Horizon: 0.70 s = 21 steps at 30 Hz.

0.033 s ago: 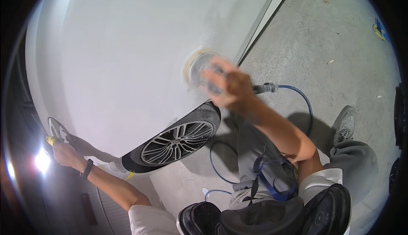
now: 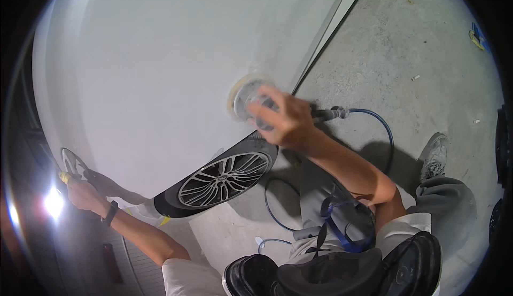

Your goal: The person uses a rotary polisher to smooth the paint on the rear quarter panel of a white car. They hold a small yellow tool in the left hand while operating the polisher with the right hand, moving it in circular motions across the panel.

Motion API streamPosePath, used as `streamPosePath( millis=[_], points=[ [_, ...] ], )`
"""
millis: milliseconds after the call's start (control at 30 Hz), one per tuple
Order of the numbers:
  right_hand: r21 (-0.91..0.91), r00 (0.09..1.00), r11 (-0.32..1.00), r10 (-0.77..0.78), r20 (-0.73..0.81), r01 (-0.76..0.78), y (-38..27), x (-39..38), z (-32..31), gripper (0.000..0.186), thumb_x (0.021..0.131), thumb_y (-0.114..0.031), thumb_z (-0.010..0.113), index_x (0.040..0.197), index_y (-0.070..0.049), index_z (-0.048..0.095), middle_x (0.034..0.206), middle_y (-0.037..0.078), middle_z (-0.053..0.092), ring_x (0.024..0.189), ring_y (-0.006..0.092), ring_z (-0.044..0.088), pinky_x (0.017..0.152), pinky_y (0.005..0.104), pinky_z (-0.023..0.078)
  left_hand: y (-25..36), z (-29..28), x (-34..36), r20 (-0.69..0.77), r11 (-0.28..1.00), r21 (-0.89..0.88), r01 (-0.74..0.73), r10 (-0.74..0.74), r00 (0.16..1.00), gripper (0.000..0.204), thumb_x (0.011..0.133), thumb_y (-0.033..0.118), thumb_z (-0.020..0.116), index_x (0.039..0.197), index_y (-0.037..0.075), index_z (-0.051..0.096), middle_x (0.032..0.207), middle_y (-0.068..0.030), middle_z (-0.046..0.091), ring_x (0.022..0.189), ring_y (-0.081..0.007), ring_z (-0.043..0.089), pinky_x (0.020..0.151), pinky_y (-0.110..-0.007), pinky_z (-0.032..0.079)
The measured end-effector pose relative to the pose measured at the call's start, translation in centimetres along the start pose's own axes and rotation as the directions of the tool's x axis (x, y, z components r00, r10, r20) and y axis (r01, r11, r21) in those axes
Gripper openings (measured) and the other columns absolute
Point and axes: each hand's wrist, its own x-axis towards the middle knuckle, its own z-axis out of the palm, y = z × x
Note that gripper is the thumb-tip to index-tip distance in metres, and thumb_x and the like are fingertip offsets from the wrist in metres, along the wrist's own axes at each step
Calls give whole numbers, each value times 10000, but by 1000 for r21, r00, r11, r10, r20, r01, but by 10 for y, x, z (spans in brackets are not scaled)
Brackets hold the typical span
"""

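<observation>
My right hand is closed over a round air sander, whose yellowish pad lies against the white car body panel above the wheel arch. The hand and tool are a little blurred. From the sander's back end a dark handle piece runs to a blue air hose. Far to the left, my left hand is at the panel's edge, beside a small oval recess. Its fingers look bent together, with a small yellow thing at their tips; what it is I cannot make out.
Below the panel is a multi-spoke wheel with a black tyre. The hose loops over the grey concrete floor by my shoe. A bright lamp shines at the left. Blue and yellow scraps lie far right.
The sander and my right hand have slid down the panel toward the wheel arch and slightly left. My left hand stays in place.
</observation>
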Motion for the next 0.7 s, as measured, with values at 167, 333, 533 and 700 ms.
streamPosePath(
  millis=[167,333,533,700],
  points=[
    [-29,998,999,46,43,-45,6,-17,6,409,807,-184,899,1175,-211,722,1178,58,692,801,243,720,639,362,590,-8,2,6,-2,999,25,-33,33,999,580,1043,439,423,1181,42,823,1162,-199,806,1091,-450,732,949,-546,541],
    [-63,975,977,207,80,-203,36,-6,2,482,802,-195,898,1233,-240,687,1177,72,695,720,251,703,581,368,556,-3,2,0,0,999,-25,-30,30,1000,709,1126,548,395,1183,-26,807,1164,-266,786,1097,-441,728,976,-521,547],
    [-63,972,997,47,230,-34,-12,-39,12,371,794,-184,883,1140,-244,763,1182,58,707,802,233,708,621,347,581,2,-4,-2,18,999,-6,-48,48,999,619,1086,466,446,1154,-24,817,1150,-238,799,1097,-428,734,981,-520,548],
    [-49,985,984,170,26,-169,37,6,-6,357,758,-201,919,1092,-219,795,1187,53,714,885,254,746,685,367,617,1,-2,-6,45,991,-121,57,-52,998,555,1033,374,431,1111,-3,832,1116,-214,812,1089,-418,745,966,-527,548]
  ],
)
